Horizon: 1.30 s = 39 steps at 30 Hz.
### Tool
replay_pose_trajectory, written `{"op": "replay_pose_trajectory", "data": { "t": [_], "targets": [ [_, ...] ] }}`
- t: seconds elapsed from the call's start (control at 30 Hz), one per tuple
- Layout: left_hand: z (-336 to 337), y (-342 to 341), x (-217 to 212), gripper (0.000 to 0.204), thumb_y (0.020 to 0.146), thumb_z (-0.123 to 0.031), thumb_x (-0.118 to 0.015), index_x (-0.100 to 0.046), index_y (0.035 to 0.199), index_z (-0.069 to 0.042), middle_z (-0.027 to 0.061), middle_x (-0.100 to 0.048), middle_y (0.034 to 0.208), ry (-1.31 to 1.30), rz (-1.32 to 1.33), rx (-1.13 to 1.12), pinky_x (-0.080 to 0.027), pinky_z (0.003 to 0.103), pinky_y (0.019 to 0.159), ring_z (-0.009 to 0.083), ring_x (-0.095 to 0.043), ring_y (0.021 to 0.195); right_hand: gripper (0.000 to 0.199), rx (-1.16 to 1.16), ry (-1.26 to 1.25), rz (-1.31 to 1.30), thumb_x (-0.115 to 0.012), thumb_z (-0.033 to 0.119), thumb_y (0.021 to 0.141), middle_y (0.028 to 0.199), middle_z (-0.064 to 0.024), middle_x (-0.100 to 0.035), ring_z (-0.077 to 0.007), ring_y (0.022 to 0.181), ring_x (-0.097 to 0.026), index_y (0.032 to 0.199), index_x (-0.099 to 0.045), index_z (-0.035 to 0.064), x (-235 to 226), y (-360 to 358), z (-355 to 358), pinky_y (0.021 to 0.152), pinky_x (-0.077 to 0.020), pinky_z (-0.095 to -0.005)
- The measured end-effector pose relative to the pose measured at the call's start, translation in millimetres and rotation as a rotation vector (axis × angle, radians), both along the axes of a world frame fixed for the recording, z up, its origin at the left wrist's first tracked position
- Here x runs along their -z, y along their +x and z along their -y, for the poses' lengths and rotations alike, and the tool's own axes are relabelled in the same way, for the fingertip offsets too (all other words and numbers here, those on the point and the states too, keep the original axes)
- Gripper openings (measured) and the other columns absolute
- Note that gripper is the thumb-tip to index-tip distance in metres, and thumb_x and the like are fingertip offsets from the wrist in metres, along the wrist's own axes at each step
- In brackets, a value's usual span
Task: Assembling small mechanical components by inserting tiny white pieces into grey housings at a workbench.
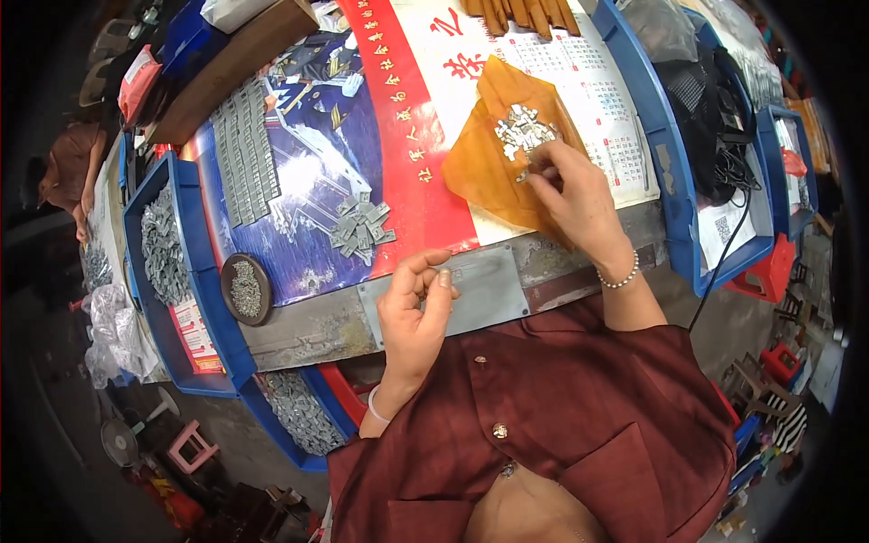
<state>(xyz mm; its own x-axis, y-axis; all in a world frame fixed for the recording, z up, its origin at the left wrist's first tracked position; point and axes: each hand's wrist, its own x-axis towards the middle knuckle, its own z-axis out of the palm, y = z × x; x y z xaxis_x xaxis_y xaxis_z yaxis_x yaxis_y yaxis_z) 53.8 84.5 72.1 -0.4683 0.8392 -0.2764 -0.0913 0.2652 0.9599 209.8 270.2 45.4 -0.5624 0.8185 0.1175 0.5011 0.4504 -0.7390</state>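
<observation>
My right hand reaches over a translucent amber sheet, its thumb and fingers drawn together at the near edge of a pile of small shiny silvery pieces. Whatever sits between those fingertips is too small to make out. Closer to me, my left hand is held above a flat grey metal plate at the table's edge. Its fingers curl in against the thumb, and what they hold, if anything, is hidden. Left of the sheet lies a loose cluster of flat grey metal pieces.
Rows of grey pieces lie on the printed table cover. A round dark dish holds tiny metal bits. Blue trays of grey parts flank the left; another blue tray stands right, with a black cable. Folded amber sheets lie behind.
</observation>
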Motion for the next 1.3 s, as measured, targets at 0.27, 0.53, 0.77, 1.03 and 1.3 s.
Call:
{"op": "replay_pose_trajectory", "data": {
  "t": [0.27,0.53,0.77,1.03,1.3],
  "targets": [
    [1,0,6,0.020,0.093,-0.003,-0.053,-0.056,0.112,0.002,-0.0002,-0.059,0.074,0.011,-0.029,0.020,-0.042,0.018,0.058,0.0045,-0.055,0.068,0.019,0.016,0.256,0.069,-0.064,0.000,0.076,0.082,-0.0136,-0.058,-0.0326,0.080,-0.058,0.091,-0.054,0.0036,11,-12,5,0.071,-0.0456,-0.0413],
    [-1,0,8,0.020,0.091,-0.001,-0.056,-0.057,0.111,0.003,0.0001,-0.057,0.071,0.039,0.002,0.003,-0.042,0.020,0.059,0.0049,-0.055,0.066,0.017,0.064,-0.228,-0.124,-0.063,-0.002,0.078,0.077,-0.0090,-0.061,-0.0201,0.071,-0.061,0.094,-0.056,0.0013,9,-13,5,0.064,-0.0485,-0.0305],
    [-13,-12,6,0.019,0.096,-0.015,-0.055,-0.061,0.106,0.001,0.0016,-0.063,0.079,-0.004,0.716,0.057,-0.044,0.017,0.051,0.0048,-0.056,0.061,0.027,-0.310,-0.172,-0.571,-0.068,-0.010,0.071,0.082,-0.0091,-0.062,-0.0201,0.073,-0.061,0.093,-0.057,0.0013,-24,-25,48,0.064,-0.0490,-0.0302],
    [-7,-21,6,0.018,0.096,-0.015,-0.057,-0.062,0.104,0.000,0.0007,-0.063,0.083,0.051,0.849,0.116,-0.044,0.015,0.048,0.0035,-0.056,0.060,0.029,-0.625,-0.020,-0.547,-0.070,-0.010,0.070,0.081,-0.0117,-0.060,-0.0224,0.071,-0.058,0.092,-0.055,0.0033,-31,-35,46,0.061,-0.0455,-0.0313],
    [-3,-26,-2,0.017,0.095,-0.015,-0.059,-0.062,0.101,0.000,0.0004,-0.062,0.076,0.019,0.811,0.106,-0.043,0.014,0.047,0.0030,-0.055,0.058,0.034,-0.654,0.073,-0.530,-0.072,-0.009,0.060,0.081,-0.0084,-0.059,-0.0230,0.069,-0.058,0.090,-0.060,0.0046,-35,-38,47,0.058,-0.0462,-0.0319]
  ]
}}
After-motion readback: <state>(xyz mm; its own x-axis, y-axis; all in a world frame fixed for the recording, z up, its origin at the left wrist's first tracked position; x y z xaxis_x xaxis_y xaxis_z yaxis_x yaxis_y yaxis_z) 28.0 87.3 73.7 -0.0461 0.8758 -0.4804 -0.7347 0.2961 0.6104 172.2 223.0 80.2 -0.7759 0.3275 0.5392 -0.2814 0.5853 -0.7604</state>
